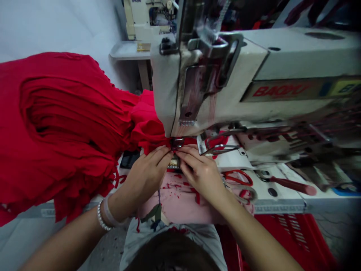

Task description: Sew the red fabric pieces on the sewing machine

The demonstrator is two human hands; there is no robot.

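My left hand [148, 171] and my right hand [200, 171] meet fingertip to fingertip just below the presser foot [176, 142] of a white sewing machine [254, 82]. Both hands have their fingers pressed together on the edge of red fabric [149, 130] that runs under the foot. A large heap of red fabric [62, 124] lies to the left of the machine. A bead bracelet and a band sit on my left wrist. What lies under my fingertips is mostly hidden.
Red-handled scissors [239, 178] and a red-handled screwdriver [293, 185] lie on the machine table [282, 205] to the right. A red crate [296, 237] stands below. Another sewing machine [146, 19] stands behind. Red thread scraps litter the pink cloth [180, 205] on my lap.
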